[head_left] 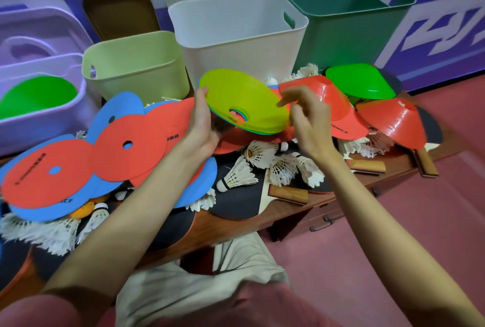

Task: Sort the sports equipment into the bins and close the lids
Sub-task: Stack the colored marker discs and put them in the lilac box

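Head view: my left hand [202, 119] grips the yellow-green cone stack [244, 102]; my right hand [307, 116], loosely curled and empty, touches its right rim.

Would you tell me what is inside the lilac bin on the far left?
One green cone lies inside the lilac bin. The bin's front wall and the cone itself hide the bottom, so anything beneath cannot be seen.
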Available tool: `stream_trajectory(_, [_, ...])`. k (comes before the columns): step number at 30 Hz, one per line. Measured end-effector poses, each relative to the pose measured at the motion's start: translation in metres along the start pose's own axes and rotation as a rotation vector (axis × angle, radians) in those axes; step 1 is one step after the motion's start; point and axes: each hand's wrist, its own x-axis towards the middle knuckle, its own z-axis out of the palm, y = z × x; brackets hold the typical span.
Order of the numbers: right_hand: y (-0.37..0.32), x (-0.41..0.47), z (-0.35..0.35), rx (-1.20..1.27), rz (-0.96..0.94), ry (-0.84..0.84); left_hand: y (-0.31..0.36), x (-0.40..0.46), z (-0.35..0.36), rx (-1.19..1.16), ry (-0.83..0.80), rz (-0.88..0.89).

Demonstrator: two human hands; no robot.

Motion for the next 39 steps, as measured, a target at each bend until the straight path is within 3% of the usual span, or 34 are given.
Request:
stream_trajectory(3, [0.015,0.026,-0.012,-0.218,0.146,0.142,-0.001,0.0,0.001,-0.008,-0.011,0.033])
stream_trajectory(7, [0.042,0.053,-0.019,-0.506,0.339,-0.075,-0.001,0.0,0.003,-0.039,-0.01,0.082])
stream_trajectory(12, [0.056,0.071,-0.018,-0.605,0.427,-0.211,0.002,-0.002,0.002,-0.082,-0.021,0.098])
stream_trajectory(17, [0.036,0.072,-0.029,-0.556,0.436,-0.193,0.007,-0.002,-0.005,-0.117,-0.008,0.143])
stream_trajectory(21, [0.005,0.057,-0.033,-0.495,0.344,-0.053,0.008,-0.002,-0.017,-0.144,0.025,0.205])
stream_trajectory(24, [-0.019,0.041,-0.028,-0.299,0.197,0.094,0.009,0.0,-0.023,-0.131,0.066,0.211])
stream_trajectory(27, [-0.033,0.032,-0.023,0.037,0.042,0.088,0.009,0.003,-0.025,-0.129,0.079,0.217])
stream_trajectory(29, [-0.041,0.031,-0.019,0.27,0.113,0.062,0.009,0.003,-0.026,-0.135,0.065,0.207])
stream_trajectory(32, [-0.05,0.032,-0.012,0.511,0.457,-0.02,0.006,0.001,-0.024,-0.135,0.043,0.165])
stream_trajectory(36, [-0.036,0.031,0.0,0.401,0.567,-0.021,0.0,-0.004,-0.022,-0.116,-0.015,0.172])
stream_trajectory(39, [-0.012,0.027,0.006,0.06,0.338,-0.006,-0.001,-0.009,-0.019,-0.121,-0.072,0.128])
